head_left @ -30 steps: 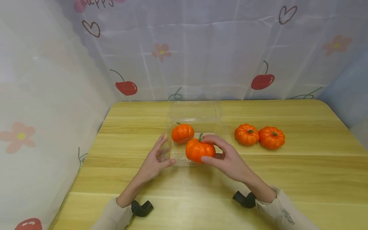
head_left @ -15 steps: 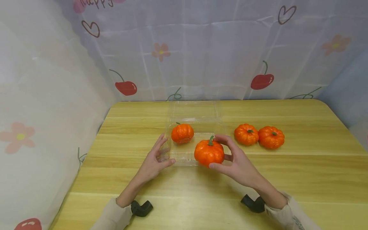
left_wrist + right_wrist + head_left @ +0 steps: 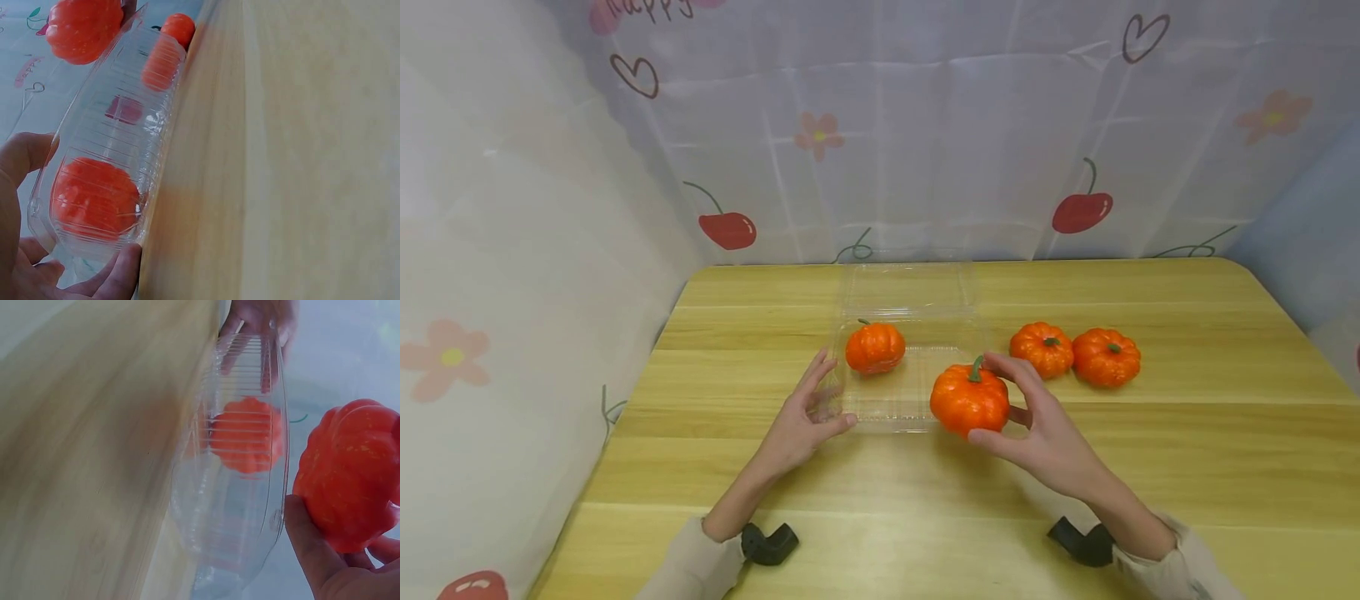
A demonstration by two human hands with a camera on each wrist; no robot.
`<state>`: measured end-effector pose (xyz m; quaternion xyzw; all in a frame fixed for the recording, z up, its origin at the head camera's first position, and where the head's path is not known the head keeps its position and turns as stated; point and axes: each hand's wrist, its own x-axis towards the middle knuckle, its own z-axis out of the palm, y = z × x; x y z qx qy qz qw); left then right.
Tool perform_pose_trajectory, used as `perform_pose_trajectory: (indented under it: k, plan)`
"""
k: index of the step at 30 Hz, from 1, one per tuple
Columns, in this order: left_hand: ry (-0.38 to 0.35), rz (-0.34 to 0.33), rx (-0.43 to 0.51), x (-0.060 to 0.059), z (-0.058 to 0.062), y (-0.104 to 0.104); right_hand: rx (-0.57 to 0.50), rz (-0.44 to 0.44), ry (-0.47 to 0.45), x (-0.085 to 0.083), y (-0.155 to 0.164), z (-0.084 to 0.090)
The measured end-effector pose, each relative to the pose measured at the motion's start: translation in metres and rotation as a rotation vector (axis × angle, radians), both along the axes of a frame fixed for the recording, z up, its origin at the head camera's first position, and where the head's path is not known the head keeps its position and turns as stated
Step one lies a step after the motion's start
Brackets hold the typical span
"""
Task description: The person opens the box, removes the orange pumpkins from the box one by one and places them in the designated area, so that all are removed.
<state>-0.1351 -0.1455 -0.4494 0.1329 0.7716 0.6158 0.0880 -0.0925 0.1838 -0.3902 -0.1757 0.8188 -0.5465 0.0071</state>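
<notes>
A clear plastic clamshell container [image 3: 891, 404] lies on the table with its lid [image 3: 910, 287] folded back toward the wall. Inside it, at the left, sits a small orange pumpkin [image 3: 876, 348] with a green stem. My left hand [image 3: 799, 423] holds the container's left end, thumb at the rim in the left wrist view [image 3: 37, 153] and fingers around the side. My right hand [image 3: 1045, 429] grips a second pumpkin [image 3: 968, 402] between thumb and fingers. This pumpkin is raised above the rim level, over the container's front right corner; the right wrist view shows its ribbed side [image 3: 347, 478].
Two more orange pumpkins, one [image 3: 1042, 348] beside the other [image 3: 1107, 357], stand on the wooden table [image 3: 1217, 467] right of the container. A printed curtain [image 3: 917, 150] hangs behind the table. Black curved pieces [image 3: 770, 544] are worn at both wrists.
My right hand has carried its pumpkin to the right, from over the middle of the container to its front right corner. The left hand and container have stayed in place.
</notes>
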Motion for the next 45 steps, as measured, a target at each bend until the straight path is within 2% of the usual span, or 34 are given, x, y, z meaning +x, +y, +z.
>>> perform_pose_trajectory:
  k: [11,19,34,41,45]
  plan:
    - [-0.005,0.004,-0.003,0.001,0.000,-0.001,0.001,-0.042,0.034,0.009,0.019,0.001]
    - [-0.001,-0.001,0.004,-0.001,-0.003,-0.001,0.051,-0.111,0.047,0.014,0.033,0.002]
    - [-0.001,-0.004,0.009,-0.002,-0.003,-0.002,0.117,-0.164,0.001,0.017,0.055,-0.007]
    - [-0.001,-0.002,0.009,-0.001,-0.003,-0.002,0.100,-0.176,-0.049,0.013,0.064,-0.017]
    - [-0.003,0.000,0.007,-0.001,-0.002,-0.002,0.129,-0.192,-0.081,0.009,0.069,-0.022]
